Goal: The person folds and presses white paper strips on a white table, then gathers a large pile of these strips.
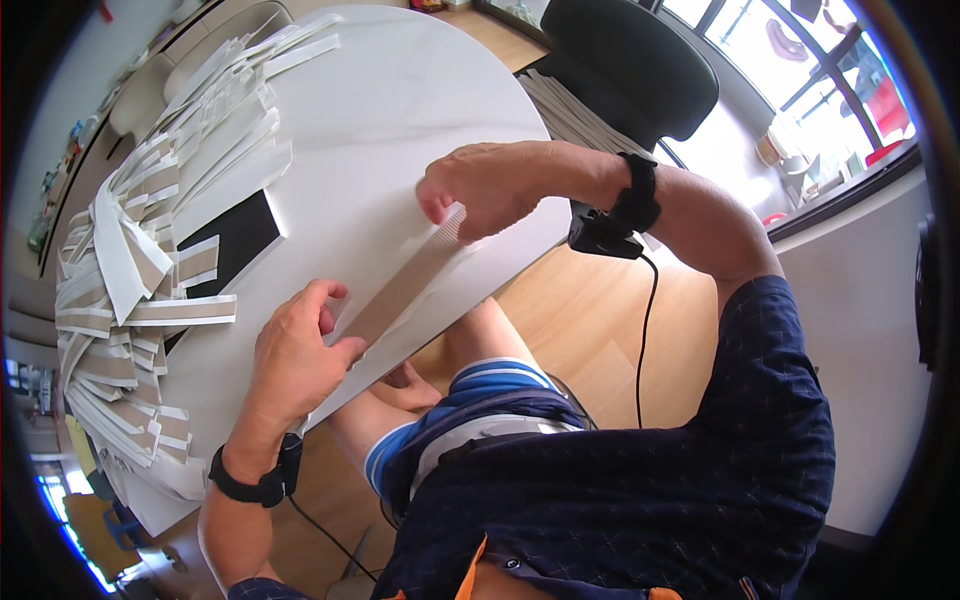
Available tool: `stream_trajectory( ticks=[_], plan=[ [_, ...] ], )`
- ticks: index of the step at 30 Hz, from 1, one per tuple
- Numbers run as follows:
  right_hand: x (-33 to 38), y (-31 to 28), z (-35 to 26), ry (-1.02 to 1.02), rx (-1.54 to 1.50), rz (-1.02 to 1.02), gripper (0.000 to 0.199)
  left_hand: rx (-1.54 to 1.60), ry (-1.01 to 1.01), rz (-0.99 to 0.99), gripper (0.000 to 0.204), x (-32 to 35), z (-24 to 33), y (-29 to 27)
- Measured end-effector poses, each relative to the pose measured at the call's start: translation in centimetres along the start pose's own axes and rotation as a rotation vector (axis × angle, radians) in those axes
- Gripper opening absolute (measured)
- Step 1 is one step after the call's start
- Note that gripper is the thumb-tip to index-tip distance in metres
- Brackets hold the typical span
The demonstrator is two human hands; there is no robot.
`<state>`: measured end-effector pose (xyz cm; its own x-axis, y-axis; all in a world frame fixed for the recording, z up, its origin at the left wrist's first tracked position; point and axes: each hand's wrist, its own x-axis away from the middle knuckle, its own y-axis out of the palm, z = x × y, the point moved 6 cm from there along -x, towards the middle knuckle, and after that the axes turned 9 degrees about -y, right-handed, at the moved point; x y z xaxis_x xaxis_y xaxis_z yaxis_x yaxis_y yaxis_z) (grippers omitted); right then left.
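A long flat strip point(402, 283) with a tan middle and white edges lies slantwise along the near side of the white table. My right hand point(490, 188) is closed over its far right end, fingers curled down around a ribbed white part. At the near left end, my left hand point(305, 350) has its thumb and fingers spread apart, the thumb beside or touching the strip's edge. Whether any left fingertip presses on the strip cannot be told.
Many similar strips point(140, 305) are heaped along the table's left side, some over a black flat sheet point(240, 245). More strips point(575, 115) lie on a dark chair point(635, 65) at the back right. Cables run from both wrist bands. The white tabletop point(400, 90) has a rounded far edge.
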<state>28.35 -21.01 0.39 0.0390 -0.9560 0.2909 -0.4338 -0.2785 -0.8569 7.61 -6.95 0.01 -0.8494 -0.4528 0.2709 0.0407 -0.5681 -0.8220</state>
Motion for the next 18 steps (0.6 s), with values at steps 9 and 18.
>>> stream_trajectory(
  ticks=[9,18],
  plan=[
    [-0.2,0.4,-0.1,-0.066,0.055,0.063,0.051,-0.010,0.171,0.082,0.053,0.1,0.5,0.2],
    [-0.2,0.4,-0.8,-0.033,-0.020,0.079,0.043,-0.065,0.105,0.025,0.054,0.5,-0.2,-0.3]
  ],
)
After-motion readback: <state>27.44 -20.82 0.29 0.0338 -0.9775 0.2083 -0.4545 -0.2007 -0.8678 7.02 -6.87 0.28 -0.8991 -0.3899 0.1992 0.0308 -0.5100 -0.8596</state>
